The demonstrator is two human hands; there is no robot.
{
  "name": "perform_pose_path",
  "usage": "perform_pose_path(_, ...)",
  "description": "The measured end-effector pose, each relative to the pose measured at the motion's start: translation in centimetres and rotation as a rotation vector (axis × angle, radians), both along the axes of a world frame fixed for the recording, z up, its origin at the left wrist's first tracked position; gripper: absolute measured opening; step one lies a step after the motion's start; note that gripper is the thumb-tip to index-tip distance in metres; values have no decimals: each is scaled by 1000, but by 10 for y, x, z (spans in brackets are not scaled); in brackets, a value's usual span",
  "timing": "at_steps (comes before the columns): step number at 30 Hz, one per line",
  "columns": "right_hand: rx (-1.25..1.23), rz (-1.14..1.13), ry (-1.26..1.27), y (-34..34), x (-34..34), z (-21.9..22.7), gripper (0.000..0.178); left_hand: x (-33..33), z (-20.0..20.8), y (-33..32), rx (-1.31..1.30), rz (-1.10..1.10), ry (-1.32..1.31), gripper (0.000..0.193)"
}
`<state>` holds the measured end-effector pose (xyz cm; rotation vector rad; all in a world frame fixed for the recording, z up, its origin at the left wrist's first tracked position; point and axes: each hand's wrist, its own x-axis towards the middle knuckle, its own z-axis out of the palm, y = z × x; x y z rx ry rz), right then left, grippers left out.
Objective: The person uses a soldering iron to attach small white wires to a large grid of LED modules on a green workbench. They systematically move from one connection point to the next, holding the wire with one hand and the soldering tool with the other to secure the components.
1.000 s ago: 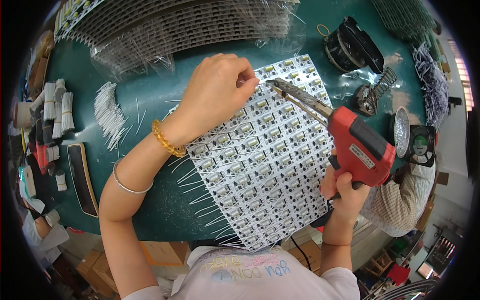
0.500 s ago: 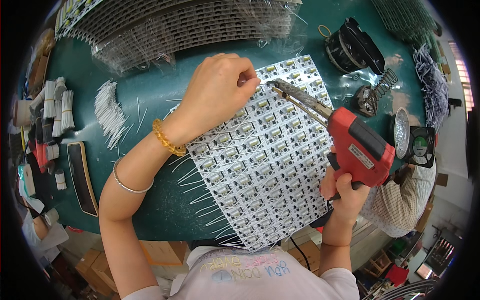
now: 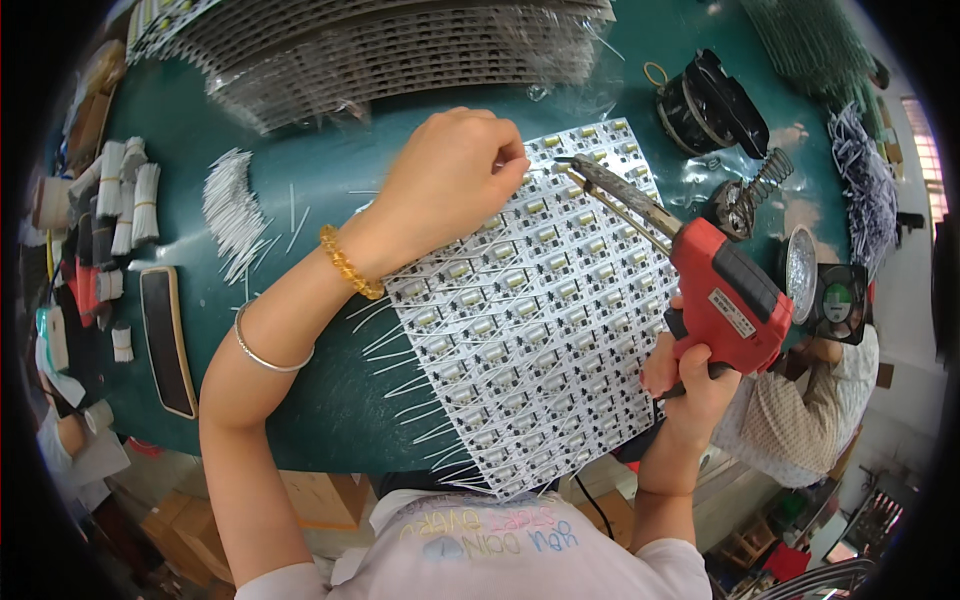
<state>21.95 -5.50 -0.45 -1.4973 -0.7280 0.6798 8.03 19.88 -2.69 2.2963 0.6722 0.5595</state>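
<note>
A sheet of white circuit boards (image 3: 560,330) with yellowish components lies on the green table before me. Thin white wires (image 3: 410,385) stick out past its left edge, and several cross its surface. My left hand (image 3: 455,170) is over the sheet's far left part, thumb and forefinger pinched on a thin white wire that is mostly hidden by the fingers. My right hand (image 3: 690,385) grips a red soldering gun (image 3: 735,295) by its handle, fingers around the trigger. The gun's tip points left above the far rows of boards, a little apart from my left fingertips.
Loose white wires (image 3: 235,215) lie left, near a phone (image 3: 168,340) and bundled wires (image 3: 145,205). Stacked board panels (image 3: 420,60) in plastic stand at the back. At right are a black container (image 3: 710,105), a coiled iron stand (image 3: 740,205), a metal bowl (image 3: 800,270) and a small fan (image 3: 842,300). Another person (image 3: 800,415) sits there.
The soldering gun's tip has drawn back slightly to the right, away from my left fingers. My left hand has shifted a little right. The whole view has moved slightly.
</note>
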Motion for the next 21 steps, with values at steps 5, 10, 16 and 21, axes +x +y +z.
perform_pose_path(5, 81, 46, -47, -15, 9, 4, 62, -45, 45, 11, 475, 26, -8, 10)
perform_pose_path(10, 154, 48, 42, -21, 5, 10, 59, -153, 55, 25, 462, 364, 280, 14)
perform_pose_path(16, 185, 85, 147, -37, 5, 3, 59, -212, 24, 25, 566, 385, 335, 20)
perform_pose_path(21, 178, 105, 178, -44, 3, 3, 59, -208, 17, 23, 710, 394, 365, 14)
